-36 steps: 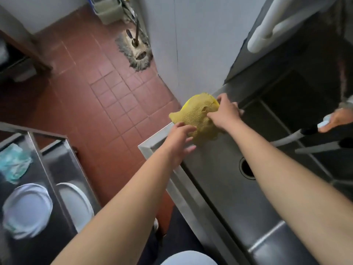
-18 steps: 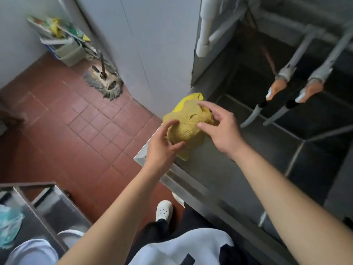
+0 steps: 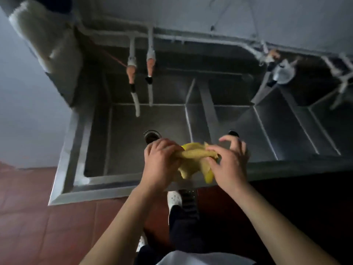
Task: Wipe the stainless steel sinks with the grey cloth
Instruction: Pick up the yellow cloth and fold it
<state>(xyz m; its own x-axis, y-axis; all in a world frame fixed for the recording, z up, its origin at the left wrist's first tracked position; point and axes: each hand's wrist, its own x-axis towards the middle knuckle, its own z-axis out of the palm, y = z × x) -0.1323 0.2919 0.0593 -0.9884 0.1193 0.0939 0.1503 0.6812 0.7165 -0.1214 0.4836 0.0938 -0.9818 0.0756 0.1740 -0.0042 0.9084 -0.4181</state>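
A crumpled cloth (image 3: 193,159), yellow rather than grey here, hangs between both hands over the front rim of the steel sinks. My left hand (image 3: 159,165) grips its left end. My right hand (image 3: 228,165) pinches its right end with thumb and forefinger, the other fingers spread. The left sink basin (image 3: 124,134) lies just behind the hands, with its drain (image 3: 151,135) partly hidden by my left hand. A second basin (image 3: 235,119) is to the right and a third (image 3: 309,121) further right.
Two taps (image 3: 141,73) hang over the back of the left basin, more taps (image 3: 277,67) at the right. A white pipe (image 3: 40,33) and wall stand at the upper left. Red floor tiles (image 3: 38,217) lie below the sink's front rim (image 3: 95,194), by my white shoe (image 3: 173,197).
The view has swung from the sink's left corner to face the basins. Both hands have carried the cloth rightward to the front rim between the first two basins.
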